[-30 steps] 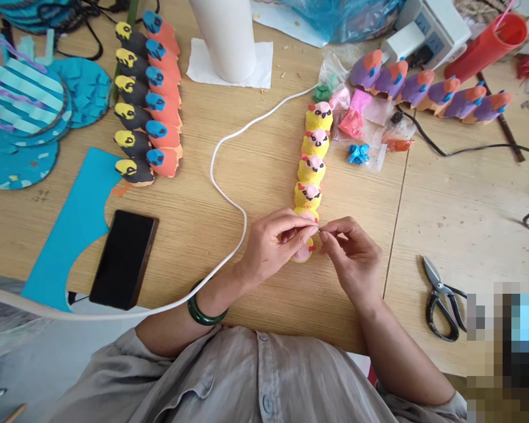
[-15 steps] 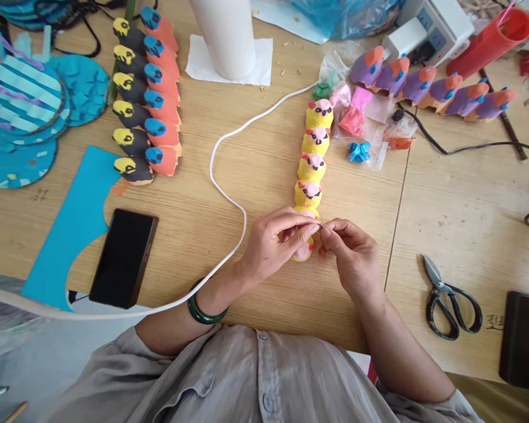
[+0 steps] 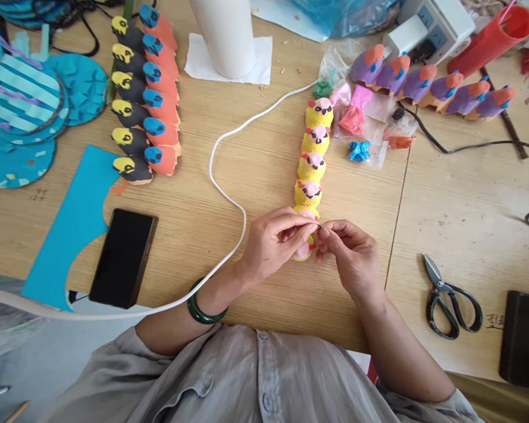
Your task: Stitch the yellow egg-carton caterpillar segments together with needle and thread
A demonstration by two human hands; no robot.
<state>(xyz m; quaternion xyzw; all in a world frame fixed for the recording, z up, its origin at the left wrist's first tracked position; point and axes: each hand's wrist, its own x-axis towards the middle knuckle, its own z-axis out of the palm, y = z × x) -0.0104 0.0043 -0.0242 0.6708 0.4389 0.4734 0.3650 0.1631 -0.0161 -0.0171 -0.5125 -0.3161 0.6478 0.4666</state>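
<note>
My left hand [image 3: 277, 238] and my right hand [image 3: 350, 249] meet fingertip to fingertip over the near end of a row of yellow clay figures [image 3: 312, 168] with pink faces. Between the pinched fingers is a tiny dark bit, likely black clay, too small to make out well. Both hands are closed at thumb and forefinger. The farther figures have black marks and red ears on their faces. Partly covered by my fingers, the nearest figure [image 3: 302, 252] shows a pink face and a red bit at its side.
Black-and-yellow figures [image 3: 132, 111] and orange-and-blue ones [image 3: 162, 106] stand at left, purple ones [image 3: 417, 85] at back right. Clay packets [image 3: 352, 111] lie beyond the yellow row. Scissors [image 3: 445, 294] lie right, a phone [image 3: 123, 258] left. A white cable [image 3: 216, 176] crosses the table.
Both hands stay nearly in place. The right fingertips have shifted very slightly left, toward the left ones. Nothing else has visibly moved.
</note>
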